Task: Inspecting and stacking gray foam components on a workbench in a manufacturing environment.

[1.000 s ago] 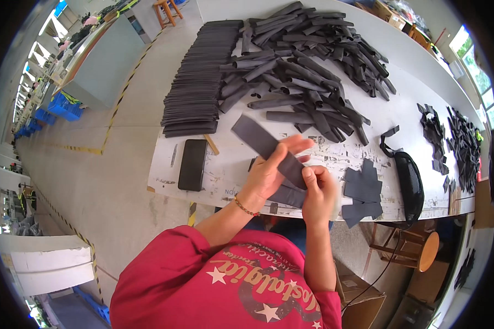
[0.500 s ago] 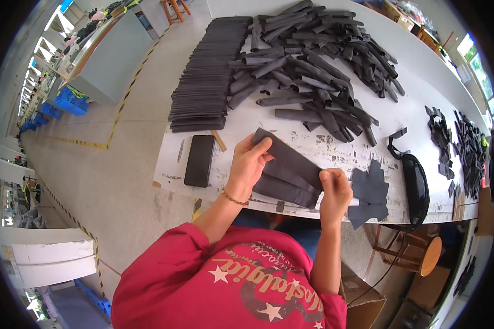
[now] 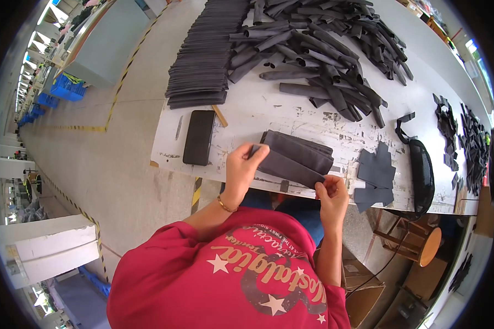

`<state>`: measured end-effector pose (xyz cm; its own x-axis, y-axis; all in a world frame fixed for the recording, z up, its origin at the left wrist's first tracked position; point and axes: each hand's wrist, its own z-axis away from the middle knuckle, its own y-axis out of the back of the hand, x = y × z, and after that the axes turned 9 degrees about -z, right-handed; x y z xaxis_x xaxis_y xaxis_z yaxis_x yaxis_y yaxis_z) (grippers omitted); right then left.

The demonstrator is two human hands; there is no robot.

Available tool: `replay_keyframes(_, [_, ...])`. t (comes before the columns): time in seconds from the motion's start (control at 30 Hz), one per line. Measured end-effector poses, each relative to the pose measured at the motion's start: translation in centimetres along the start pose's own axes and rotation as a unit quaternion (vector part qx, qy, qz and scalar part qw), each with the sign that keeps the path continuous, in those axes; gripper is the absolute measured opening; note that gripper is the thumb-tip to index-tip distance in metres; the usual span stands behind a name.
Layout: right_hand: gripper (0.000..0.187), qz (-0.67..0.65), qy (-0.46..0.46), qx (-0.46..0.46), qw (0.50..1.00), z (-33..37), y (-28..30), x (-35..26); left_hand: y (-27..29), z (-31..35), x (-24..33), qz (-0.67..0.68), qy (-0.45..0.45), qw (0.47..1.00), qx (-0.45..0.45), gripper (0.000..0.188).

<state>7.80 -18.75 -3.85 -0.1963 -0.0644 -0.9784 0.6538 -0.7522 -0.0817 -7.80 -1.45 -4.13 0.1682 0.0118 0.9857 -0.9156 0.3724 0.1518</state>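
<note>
A dark grey fabric strip (image 3: 291, 169) is stretched between the hands, over the near side of a small stack of like strips (image 3: 308, 149); whether it rests on that stack I cannot tell. Half a second ago it was held over the stack's far side, leaving the near part bare; now it has come toward the body, and the stack shows beyond it. A second ago one end stuck out free past the left hand.

The strip's long axis slants, its left end farther from the body, its right end nearer. The left hand (image 3: 245, 171) pinches the left end between thumb and fingers, the wrist bent inward. The right hand (image 3: 333, 196) grips the right end by thumb and forefinger, the other fingers curled.

On the white tabletop (image 3: 247, 120), a black smartphone (image 3: 199, 137) lies beyond and left of the left hand. Flat fabric pieces (image 3: 375, 170) lie just right of the right hand. Well beyond both hands are a heap of rolled strips (image 3: 326, 52) and a long row of flat strips (image 3: 203, 60).
</note>
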Motion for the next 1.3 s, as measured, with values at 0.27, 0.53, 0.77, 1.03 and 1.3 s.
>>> replay_keyframes(0.27, [0.03, 0.199, 0.029, 0.077, 0.977, -0.3, 0.4, 0.7, -1.5, -0.2, -0.8, -0.238, -0.241, 0.933, 0.12, 0.025])
replay_keyframes(0.53, [0.012, 0.391, 0.213, 0.221, 0.867, -4.8, 10.9, -0.6, -5.9, -12.7, 6.1, -0.234, -0.354, 0.896, -0.13, 0.012])
replay_keyframes(0.77, [0.043, 0.617, 0.192, 0.079, 0.759, -6.2, 12.8, -2.0, -11.7, -20.4, 0.4, -0.464, -0.416, 0.763, -0.174, 0.026])
replay_keyframes(1.03, [0.026, 0.679, 0.284, -0.094, 0.671, -7.3, 15.2, -0.3, -10.8, -19.3, 2.5, -0.371, -0.33, 0.848, -0.188, 0.016])
replay_keyframes(1.3, [0.008, 0.615, 0.368, -0.102, 0.69, -8.7, 13.1, 0.5, -5.5, -15.4, 2.3, 0.152, 0.125, 0.935, -0.296, 0.025])
